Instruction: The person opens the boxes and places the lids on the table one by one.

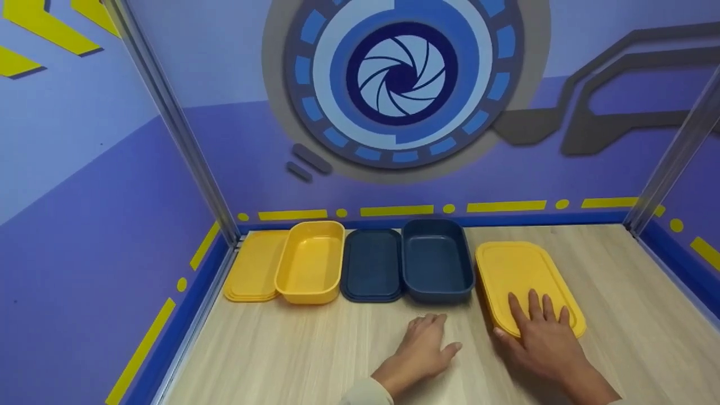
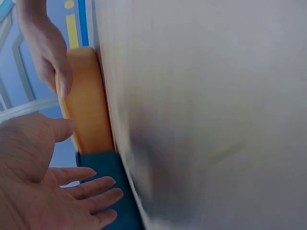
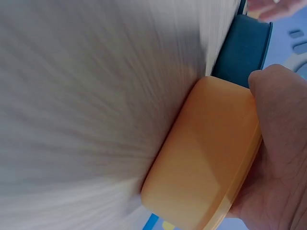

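Observation:
A yellow lunch box with its lid on (image 1: 523,270) stands at the right of the row. My right hand (image 1: 548,343) lies on the near part of that lid, fingers spread and straight, the thumb at the near left edge. The right wrist view shows the box's yellow side wall (image 3: 196,148) below the thumb. My left hand (image 1: 422,349) is over the tabletop in front of the open dark blue box (image 1: 439,261), holding nothing. Its fingers look relaxed and apart in the left wrist view. A flat dark blue lid (image 1: 372,264) lies left of the blue box.
An open yellow box (image 1: 311,261) and a flat yellow lid (image 1: 256,267) sit at the left end of the row, the box's edge overlapping the lid. Purple printed panels (image 1: 236,152) with metal corner posts (image 1: 185,135) border the wooden table (image 1: 281,349) at the back and sides.

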